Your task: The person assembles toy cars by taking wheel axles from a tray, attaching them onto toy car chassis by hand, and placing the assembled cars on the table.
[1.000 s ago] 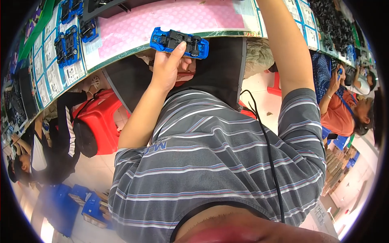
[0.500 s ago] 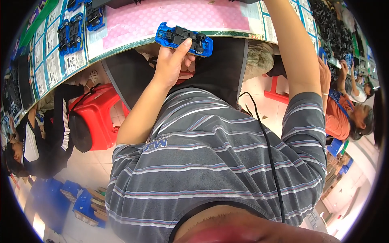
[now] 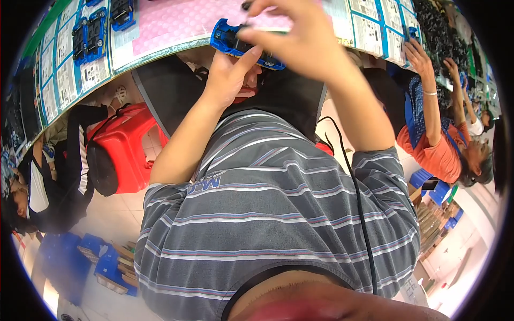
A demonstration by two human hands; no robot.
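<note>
Held thing: blue plastic toy-car body with a dark inset (image 3: 243, 45), at the near edge of the pink-topped table (image 3: 176, 24), partly hidden by both hands.
Left hand (image 3: 230, 80): below the car body, fingers (image 3: 247, 56) pressed together against its underside and near side, holding it.
Right hand (image 3: 292, 37): over the car body from the right, fingers (image 3: 257, 33) curled, tips pinched on its top; what lies between the tips cannot be told.
Left of the car body: more blue car bodies (image 3: 96, 32) lying on white printed sheets (image 3: 67, 75) along the table.
Right of the car body: further white sheets, then a heap of small dark parts (image 3: 439, 37); a person in an orange top (image 3: 439, 155) reaches a hand to the table there.
Below the car body: grey striped shirt (image 3: 273, 214) with a black cable (image 3: 356, 198) running down it.
Below-left of the car body: red plastic stool (image 3: 131, 144) on the floor, beside a person in dark clothes (image 3: 48, 182).
</note>
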